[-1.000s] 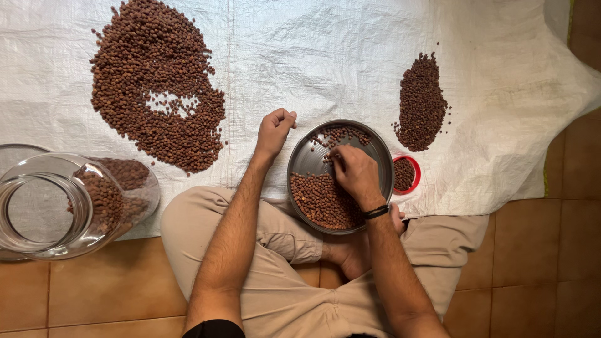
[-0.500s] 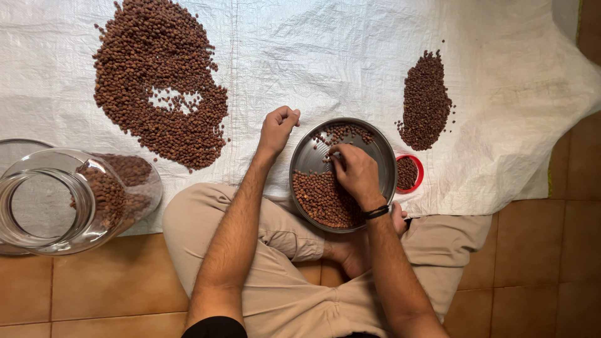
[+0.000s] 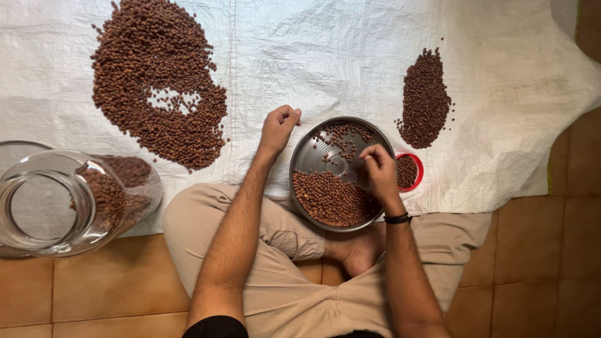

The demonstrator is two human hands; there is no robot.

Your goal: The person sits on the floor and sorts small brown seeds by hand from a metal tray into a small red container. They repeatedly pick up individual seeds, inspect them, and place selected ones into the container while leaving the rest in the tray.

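Note:
A round steel plate point(image 3: 308, 158) rests on my lap and the sheet's edge. Brown chickpeas point(image 3: 328, 200) fill its near half, and a few lie scattered at its far side. My right hand point(image 3: 380, 170) hovers over the plate's right rim with fingertips pinched together; whether something small is between them is too small to tell. A black band circles that wrist. My left hand point(image 3: 277, 128) is a loose fist resting on the sheet just left of the plate, holding nothing.
A small red bowl point(image 3: 417, 170) of chickpeas sits just right of the plate. On the white woven sheet point(image 3: 325, 62) lie a large chickpea pile point(image 3: 150, 81) and a smaller one point(image 3: 426, 100). A tipped glass jar point(image 3: 69, 200) lies left. Tile floor point(image 3: 538, 269) surrounds everything.
My right hand moved from the plate's middle to its right rim, near the red bowl, uncovering more chickpeas. The left hand stayed put.

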